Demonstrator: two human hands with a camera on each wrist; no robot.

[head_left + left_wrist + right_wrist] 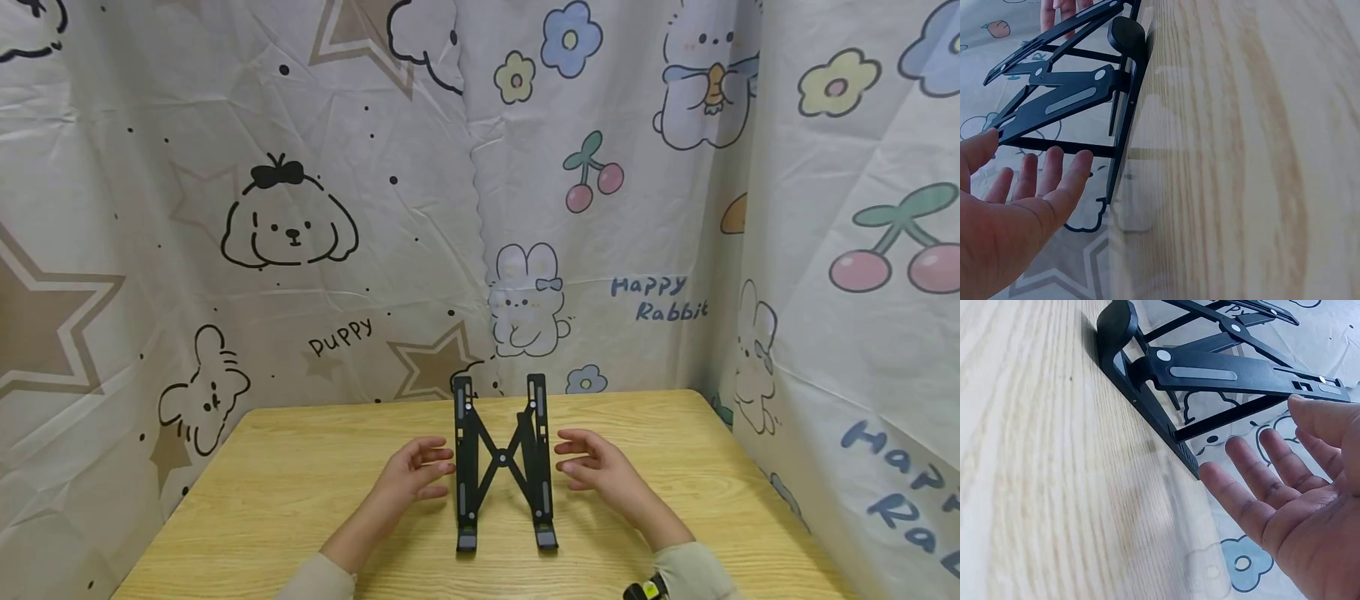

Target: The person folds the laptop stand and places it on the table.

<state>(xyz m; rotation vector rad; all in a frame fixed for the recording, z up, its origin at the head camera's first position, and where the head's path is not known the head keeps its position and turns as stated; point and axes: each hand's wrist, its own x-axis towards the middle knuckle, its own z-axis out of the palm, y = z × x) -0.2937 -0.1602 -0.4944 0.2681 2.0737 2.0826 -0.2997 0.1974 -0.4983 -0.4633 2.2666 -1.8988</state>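
Observation:
A black folding laptop stand (502, 458) is set up on the wooden table, its crossed bars making an X between two raised side arms with grey pads. In the left wrist view the stand (1063, 103) slopes up from its base rails, a hooked lip at the front end. My left hand (417, 469) is beside the stand's left arm, palm facing it, fingers loosely spread. On the opposite side my right hand (596, 468) faces the right arm in the same way. In the right wrist view the thumb overlaps the upper end of the stand (1204, 372). Neither hand grips anything.
The light wooden table (315, 467) reaches back to a printed cloth curtain (420, 250), which also hangs along both sides. A dark band with a yellow-green spot (649, 588) is at the right sleeve's cuff.

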